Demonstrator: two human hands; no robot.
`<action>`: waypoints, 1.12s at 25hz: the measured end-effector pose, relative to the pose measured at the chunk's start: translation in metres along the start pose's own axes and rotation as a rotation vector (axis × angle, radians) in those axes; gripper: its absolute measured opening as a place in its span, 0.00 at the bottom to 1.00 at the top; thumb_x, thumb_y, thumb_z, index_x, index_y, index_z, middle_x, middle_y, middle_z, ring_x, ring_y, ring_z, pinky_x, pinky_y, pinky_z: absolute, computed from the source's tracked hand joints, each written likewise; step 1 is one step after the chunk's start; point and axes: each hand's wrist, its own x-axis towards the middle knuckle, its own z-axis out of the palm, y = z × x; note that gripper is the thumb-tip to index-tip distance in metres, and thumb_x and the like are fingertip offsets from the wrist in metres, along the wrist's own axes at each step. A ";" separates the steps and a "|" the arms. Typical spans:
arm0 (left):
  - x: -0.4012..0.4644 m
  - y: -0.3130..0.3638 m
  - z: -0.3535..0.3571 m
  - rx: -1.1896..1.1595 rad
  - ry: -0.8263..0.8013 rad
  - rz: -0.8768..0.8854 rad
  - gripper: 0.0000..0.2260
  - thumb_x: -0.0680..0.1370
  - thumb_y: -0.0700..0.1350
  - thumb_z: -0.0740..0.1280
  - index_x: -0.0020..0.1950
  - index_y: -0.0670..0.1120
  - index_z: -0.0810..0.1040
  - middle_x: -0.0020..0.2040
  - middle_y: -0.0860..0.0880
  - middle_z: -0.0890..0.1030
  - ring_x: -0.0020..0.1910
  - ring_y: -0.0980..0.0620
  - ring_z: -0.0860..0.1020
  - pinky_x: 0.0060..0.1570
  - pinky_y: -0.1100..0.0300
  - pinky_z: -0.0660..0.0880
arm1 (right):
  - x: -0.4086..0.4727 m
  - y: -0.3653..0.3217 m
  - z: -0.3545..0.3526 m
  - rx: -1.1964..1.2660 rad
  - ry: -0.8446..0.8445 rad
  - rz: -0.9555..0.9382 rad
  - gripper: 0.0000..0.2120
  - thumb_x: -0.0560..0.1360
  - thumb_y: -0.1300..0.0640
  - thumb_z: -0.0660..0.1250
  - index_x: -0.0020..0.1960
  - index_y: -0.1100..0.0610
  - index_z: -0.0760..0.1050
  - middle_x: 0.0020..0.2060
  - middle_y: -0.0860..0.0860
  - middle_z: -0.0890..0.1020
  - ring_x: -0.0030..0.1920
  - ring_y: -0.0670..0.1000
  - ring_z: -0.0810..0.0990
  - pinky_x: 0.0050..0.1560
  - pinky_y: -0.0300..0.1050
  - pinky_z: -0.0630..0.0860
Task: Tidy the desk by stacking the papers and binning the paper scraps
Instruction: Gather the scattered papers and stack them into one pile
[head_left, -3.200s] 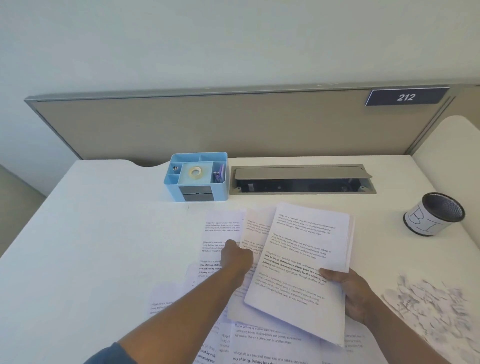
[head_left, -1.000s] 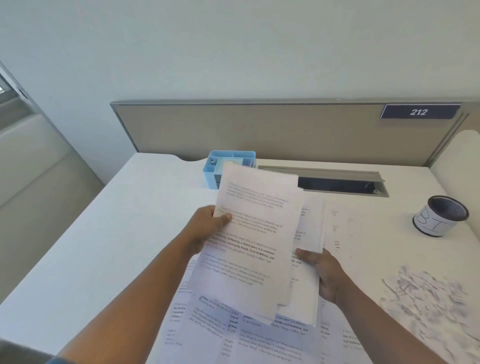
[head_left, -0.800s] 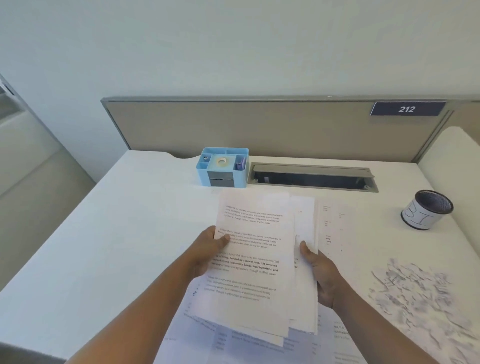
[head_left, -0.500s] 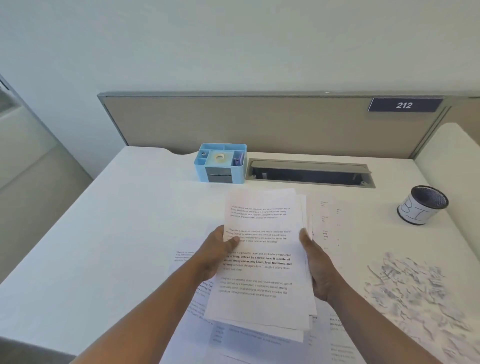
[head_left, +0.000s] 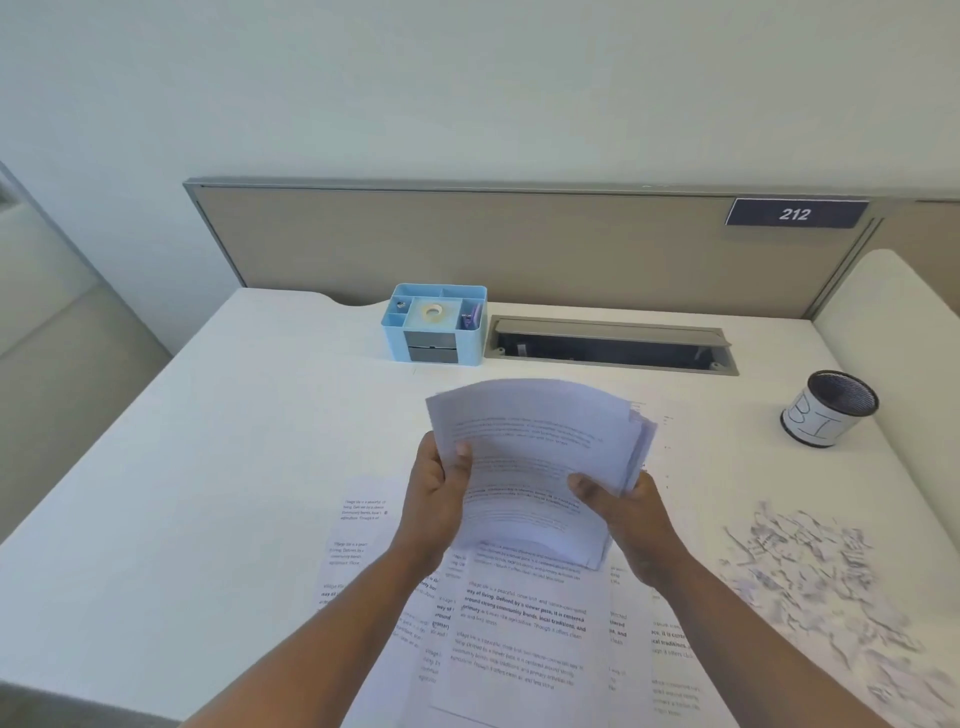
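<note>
Lifted higher now and bent: stack of papers (head_left: 535, 467), gripped by left hand (head_left: 436, 499) and right hand (head_left: 623, 512).
Below, white desk (head_left: 208, 467) with loose sheets (head_left: 519, 634), paper scraps (head_left: 826, 587), bin (head_left: 829, 408).

Between my left hand (head_left: 434, 499) and right hand (head_left: 621, 506) sits the bowed sheaf of printed papers (head_left: 535, 457), above loose printed sheets (head_left: 519, 639) on the white desk (head_left: 208, 441); shredded paper scraps (head_left: 815, 582) lie right, the cylindrical mesh bin (head_left: 828, 408) behind them.

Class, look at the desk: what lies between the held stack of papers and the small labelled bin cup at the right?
In the head view, only bare white desk separates the stack of papers from the bin cup.
</note>
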 end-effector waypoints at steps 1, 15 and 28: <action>-0.002 0.001 0.000 -0.020 -0.004 0.016 0.18 0.82 0.62 0.59 0.65 0.53 0.73 0.59 0.52 0.81 0.58 0.52 0.82 0.52 0.55 0.83 | -0.002 0.002 -0.001 0.022 0.003 -0.011 0.14 0.71 0.49 0.79 0.56 0.47 0.86 0.53 0.53 0.88 0.53 0.55 0.87 0.50 0.49 0.85; -0.005 -0.009 0.008 -0.105 0.002 -0.047 0.19 0.84 0.65 0.53 0.65 0.54 0.73 0.54 0.54 0.83 0.55 0.52 0.83 0.48 0.59 0.82 | -0.007 0.025 0.003 -0.011 0.003 0.046 0.20 0.76 0.69 0.70 0.51 0.43 0.86 0.51 0.50 0.88 0.51 0.50 0.87 0.50 0.46 0.85; 0.009 -0.030 -0.005 0.094 -0.121 -0.145 0.12 0.84 0.38 0.67 0.65 0.49 0.83 0.59 0.53 0.87 0.60 0.51 0.84 0.65 0.47 0.78 | -0.005 0.027 -0.008 -0.055 -0.003 0.121 0.14 0.76 0.63 0.75 0.59 0.50 0.82 0.53 0.47 0.88 0.54 0.50 0.86 0.51 0.43 0.83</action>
